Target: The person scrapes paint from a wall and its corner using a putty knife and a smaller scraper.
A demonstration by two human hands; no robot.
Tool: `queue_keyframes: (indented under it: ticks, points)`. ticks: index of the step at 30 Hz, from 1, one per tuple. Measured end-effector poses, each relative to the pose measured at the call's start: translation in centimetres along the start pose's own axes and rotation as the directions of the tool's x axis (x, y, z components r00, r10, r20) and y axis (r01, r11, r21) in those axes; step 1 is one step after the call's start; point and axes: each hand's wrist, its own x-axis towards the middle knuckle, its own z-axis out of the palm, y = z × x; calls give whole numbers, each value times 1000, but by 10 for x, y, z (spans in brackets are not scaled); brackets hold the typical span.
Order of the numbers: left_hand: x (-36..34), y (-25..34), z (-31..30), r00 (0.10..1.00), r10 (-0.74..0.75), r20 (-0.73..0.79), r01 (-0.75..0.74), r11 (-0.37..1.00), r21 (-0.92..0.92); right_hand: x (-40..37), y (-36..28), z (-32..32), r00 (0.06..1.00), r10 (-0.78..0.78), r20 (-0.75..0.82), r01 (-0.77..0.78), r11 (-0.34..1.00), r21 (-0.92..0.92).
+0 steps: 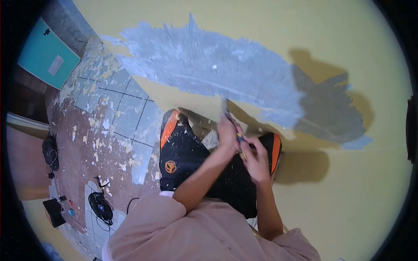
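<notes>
My left hand (228, 134) is wrapped round the upper part of a scraper-like tool (233, 119). The tool's flat grey blade points up at the yellow wall (261, 21), near the lower edge of a bare grey patch (209, 65). Below and to the right, my right hand (257, 161) has its fingers closed round the lower end of the same tool, where a yellow and dark handle shows. Whether the blade touches the wall cannot be made out. Both hands are above my black trousers (204, 165), which are speckled with flakes.
Paint flakes litter the brown and tiled floor (126, 108) at the left. A teal board (50, 54) is at the upper left. Black bags or devices with cables (101, 208) lie at the lower left. Shadows fall on the wall at the right.
</notes>
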Motion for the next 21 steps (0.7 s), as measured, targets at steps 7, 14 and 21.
queue_keyframes:
  ticks: [7,14,21]
  points:
    - [32,-4,-15,997,-72,-16,69,985,-160,12,3,11,977,-210,-29,204,969,-135]
    - [46,-6,-19,993,-119,21,121,980,-158,20,4,15,989,-111,-97,94,981,-171]
    - [1,-23,-7,891,-241,385,447,622,-643,-48,-19,-46,961,-269,57,250,941,228]
